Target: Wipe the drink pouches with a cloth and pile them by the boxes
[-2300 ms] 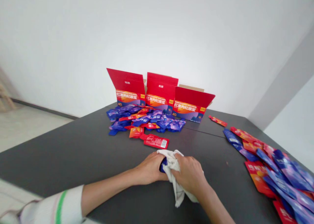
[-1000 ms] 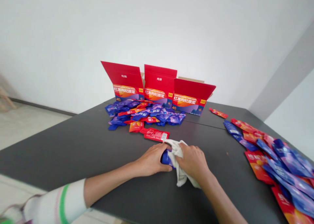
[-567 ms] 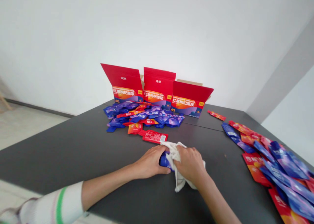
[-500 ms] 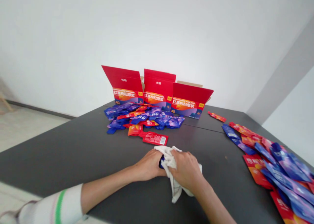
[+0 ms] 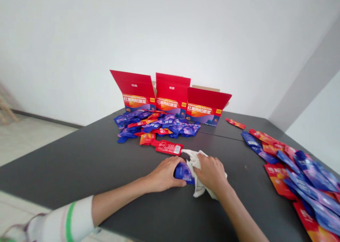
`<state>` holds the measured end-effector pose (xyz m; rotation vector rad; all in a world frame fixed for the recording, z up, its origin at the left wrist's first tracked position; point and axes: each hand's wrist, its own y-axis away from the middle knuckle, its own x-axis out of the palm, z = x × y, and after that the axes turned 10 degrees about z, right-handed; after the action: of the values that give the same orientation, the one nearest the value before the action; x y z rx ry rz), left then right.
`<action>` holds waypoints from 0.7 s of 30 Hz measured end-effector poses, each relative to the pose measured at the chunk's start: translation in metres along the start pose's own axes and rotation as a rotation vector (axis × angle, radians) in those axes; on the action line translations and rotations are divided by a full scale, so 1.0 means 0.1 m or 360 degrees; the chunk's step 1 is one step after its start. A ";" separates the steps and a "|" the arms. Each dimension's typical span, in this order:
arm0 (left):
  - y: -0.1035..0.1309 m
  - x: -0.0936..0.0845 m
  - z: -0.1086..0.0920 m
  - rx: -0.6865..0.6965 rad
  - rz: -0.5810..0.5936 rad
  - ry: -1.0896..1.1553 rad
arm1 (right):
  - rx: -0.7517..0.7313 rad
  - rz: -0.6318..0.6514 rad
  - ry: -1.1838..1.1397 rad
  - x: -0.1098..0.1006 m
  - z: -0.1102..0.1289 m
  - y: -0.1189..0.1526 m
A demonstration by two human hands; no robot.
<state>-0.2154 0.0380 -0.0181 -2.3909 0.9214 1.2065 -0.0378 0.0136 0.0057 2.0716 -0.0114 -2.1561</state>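
Note:
A blue pouch (image 5: 183,173) lies between my hands above the dark table. My left hand (image 5: 166,174) grips its left end, thumb along the near edge and fingers at the far side. Bunched in my right hand (image 5: 211,173) is a white cloth (image 5: 196,161), which covers the right part of the pouch. Just beyond the hands a red pouch (image 5: 169,147) lies flat, its barcode facing up.
Three open red boxes (image 5: 171,102) stand at the back against the wall. In front of them is a pile of blue and red pouches (image 5: 162,123). Another pile (image 5: 305,182) covers the table's right side, with a single red pouch (image 5: 235,123) behind it.
My right hand and the cloth have moved right and slightly away from me, uncovering more of the blue pouch. My left hand has shifted slightly and still grips the pouch.

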 end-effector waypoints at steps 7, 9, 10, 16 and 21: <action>-0.01 -0.01 -0.02 0.0003 0.0015 -0.0011 | -0.0020 -0.0019 0.0022 0.03 0.00 -0.01; -0.01 -0.01 -0.02 -0.0014 0.0015 -0.0024 | -0.0035 -0.0040 0.0036 0.02 -0.01 -0.02; -0.01 -0.01 -0.02 0.0015 0.0012 -0.0008 | -0.0130 -0.0039 0.0020 0.02 -0.01 -0.02; -0.01 0.00 -0.01 0.0006 0.0004 -0.0010 | -0.0103 0.0002 -0.0037 0.03 0.02 -0.01; -0.01 0.00 -0.02 0.0127 -0.0005 0.0047 | -0.0328 0.0023 -0.0043 0.01 0.06 0.01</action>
<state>-0.2136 0.0382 -0.0169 -2.3524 0.9564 1.1149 -0.0436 0.0116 0.0053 1.9222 0.1840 -2.0789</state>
